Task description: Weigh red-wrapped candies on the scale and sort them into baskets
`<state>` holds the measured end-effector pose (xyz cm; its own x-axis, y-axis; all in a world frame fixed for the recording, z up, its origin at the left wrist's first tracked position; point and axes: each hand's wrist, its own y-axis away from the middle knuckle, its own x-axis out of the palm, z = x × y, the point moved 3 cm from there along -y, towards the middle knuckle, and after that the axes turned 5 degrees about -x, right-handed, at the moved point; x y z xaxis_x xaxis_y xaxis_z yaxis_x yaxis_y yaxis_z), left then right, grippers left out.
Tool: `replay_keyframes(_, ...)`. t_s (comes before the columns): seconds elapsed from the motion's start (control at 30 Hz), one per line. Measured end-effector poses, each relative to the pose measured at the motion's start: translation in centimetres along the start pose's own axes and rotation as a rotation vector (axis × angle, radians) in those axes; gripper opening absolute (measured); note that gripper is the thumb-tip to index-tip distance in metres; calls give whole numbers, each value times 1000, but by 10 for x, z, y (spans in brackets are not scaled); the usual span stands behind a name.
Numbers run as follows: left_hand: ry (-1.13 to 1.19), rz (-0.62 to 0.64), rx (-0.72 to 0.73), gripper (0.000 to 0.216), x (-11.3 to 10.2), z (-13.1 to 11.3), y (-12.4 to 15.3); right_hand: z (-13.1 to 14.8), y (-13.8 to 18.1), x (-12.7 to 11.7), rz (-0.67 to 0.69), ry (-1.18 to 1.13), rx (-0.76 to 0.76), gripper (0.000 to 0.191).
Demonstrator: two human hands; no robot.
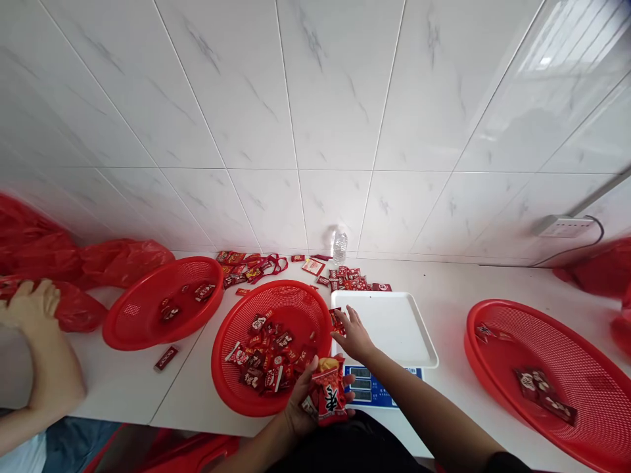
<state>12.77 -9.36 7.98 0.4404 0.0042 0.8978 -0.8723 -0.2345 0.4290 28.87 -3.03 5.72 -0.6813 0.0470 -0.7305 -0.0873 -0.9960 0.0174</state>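
Note:
My left hand (300, 402) is closed around a few red snack packets (331, 394), low in front of my body. The front packet bears a large black character. My right hand (355, 334) reaches over the left side of the white tray (382, 328) of a scale, fingers stretched out and apart. Beside its fingertips, at the tray's left edge, lies a small red packet (337, 320); whether they touch it I cannot tell. Left of both hands stands a red mesh basket (221, 368) with many red and brown wrapped snacks in it. The scale's blue display panel (362, 384) is partly behind my right forearm.
Another red basket (116, 328) with a few packets stands further left, a third (473, 341) at the right. Small packets (352, 279) and a clear bottle (340, 246) sit along the tiled wall. At far left, another person's hand (37, 302) is at red plastic bags (79, 305).

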Motion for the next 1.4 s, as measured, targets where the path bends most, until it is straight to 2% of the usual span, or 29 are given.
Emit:
replay_keyframes(0.13,49,-45,8,45,-6,-1,6,-6,-16,12,54,80,-20,57)
replay_keyframes(0.27,80,-91,23,42,-11,-1,11,-7,-14,17,75,120,-74,45)
replay_keyframes(0.37,84,-101,27,42,-11,-1,11,-9,-10,19,73,144,-110,45)
replay_keyframes(0.43,78,-99,35,42,-10,-1,11,-11,-7,18,64,152,-133,45)
replay_keyframes(0.53,61,-83,40,44,-9,-2,9,-15,0,16,32,150,-147,34)
replay_keyframes(0.73,39,-59,40,41,-4,0,5,-38,18,5,-63,74,-96,31)
replay_keyframes(0.9,30,-76,12,42,1,3,2,-59,20,-11,-144,-122,0,22)
replay_keyframes(1.07,-20,-69,-10,45,4,6,-1,-64,24,-29,-312,-435,163,20)
replay_keyframes(1.13,-33,-48,-4,45,6,6,-3,-60,30,-32,-342,-582,242,24)
replay_keyframes(1.23,-32,-32,-6,46,11,7,-10,-46,40,-35,-318,-800,321,27)
replay_keyframes(1.4,-51,-42,-55,46,13,10,-32,-14,57,-39,-249,-1042,333,26)
